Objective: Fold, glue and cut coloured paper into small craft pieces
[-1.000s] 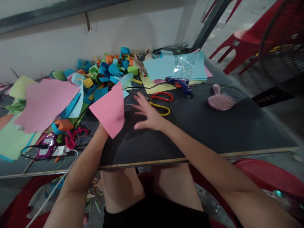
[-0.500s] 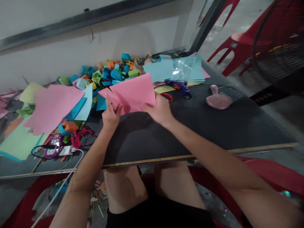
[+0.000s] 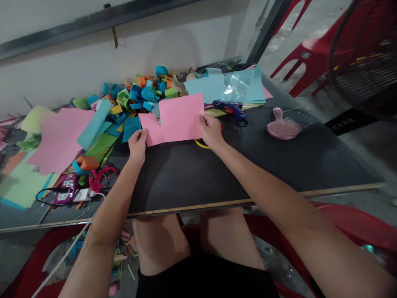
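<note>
A pink sheet of paper (image 3: 182,118) is held up above the dark table (image 3: 186,178), spread between my two hands. It has a cut or notch in its upper edge and a crease near its left part. My left hand (image 3: 137,145) pinches the lower left corner between thumb and fingers. At the right edge, my right hand (image 3: 211,131) grips the sheet with the thumb in front. Just behind my right hand, a yellow and red handle loop (image 3: 202,144) shows in part; the rest is hidden.
Folded coloured paper pieces (image 3: 145,93) heap along the wall. Loose pink sheets (image 3: 62,136), a purple device (image 3: 66,186) and pink-handled scissors (image 3: 101,176) lie left. A blue glue gun (image 3: 234,111), light blue sheets (image 3: 206,89) and a pink hairbrush (image 3: 283,126) lie right, near a fan (image 3: 366,62).
The pink sheet has been opened out flatter and faces me more. My left hand has moved slightly left and down and now pinches its corner. A yellow handle loop has come into view.
</note>
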Action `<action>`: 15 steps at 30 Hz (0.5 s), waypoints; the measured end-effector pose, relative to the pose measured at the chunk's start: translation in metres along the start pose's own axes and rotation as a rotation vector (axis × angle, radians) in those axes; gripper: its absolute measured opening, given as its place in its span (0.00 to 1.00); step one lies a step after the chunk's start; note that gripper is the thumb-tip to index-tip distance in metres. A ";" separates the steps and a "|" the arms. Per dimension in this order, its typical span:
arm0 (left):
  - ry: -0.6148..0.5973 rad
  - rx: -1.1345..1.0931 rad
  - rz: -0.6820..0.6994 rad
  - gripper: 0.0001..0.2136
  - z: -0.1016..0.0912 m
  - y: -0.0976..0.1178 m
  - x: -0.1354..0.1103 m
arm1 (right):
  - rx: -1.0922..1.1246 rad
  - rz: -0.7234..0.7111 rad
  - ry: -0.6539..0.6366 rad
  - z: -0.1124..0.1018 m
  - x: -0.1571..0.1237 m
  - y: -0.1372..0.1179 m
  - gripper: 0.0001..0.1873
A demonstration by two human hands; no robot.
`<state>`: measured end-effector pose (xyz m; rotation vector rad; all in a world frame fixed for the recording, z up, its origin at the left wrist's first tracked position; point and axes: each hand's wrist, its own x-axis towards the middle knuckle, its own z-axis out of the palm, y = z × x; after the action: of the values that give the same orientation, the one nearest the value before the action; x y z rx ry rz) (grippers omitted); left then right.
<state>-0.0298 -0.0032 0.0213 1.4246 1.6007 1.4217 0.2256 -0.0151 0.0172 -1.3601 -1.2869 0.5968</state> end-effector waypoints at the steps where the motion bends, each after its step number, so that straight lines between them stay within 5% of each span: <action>1: 0.010 0.016 -0.010 0.12 0.001 0.000 0.000 | -0.032 -0.025 -0.005 -0.001 -0.001 0.000 0.15; 10: -0.029 -0.034 0.025 0.11 0.008 0.002 -0.012 | -0.191 -0.142 0.066 -0.006 -0.010 -0.017 0.20; 15: -0.040 0.166 0.112 0.14 0.003 0.002 -0.010 | -0.176 -0.122 0.068 -0.009 -0.013 -0.019 0.24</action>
<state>-0.0234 -0.0118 0.0197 1.6500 1.6695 1.3386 0.2238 -0.0338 0.0327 -1.4207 -1.3812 0.3572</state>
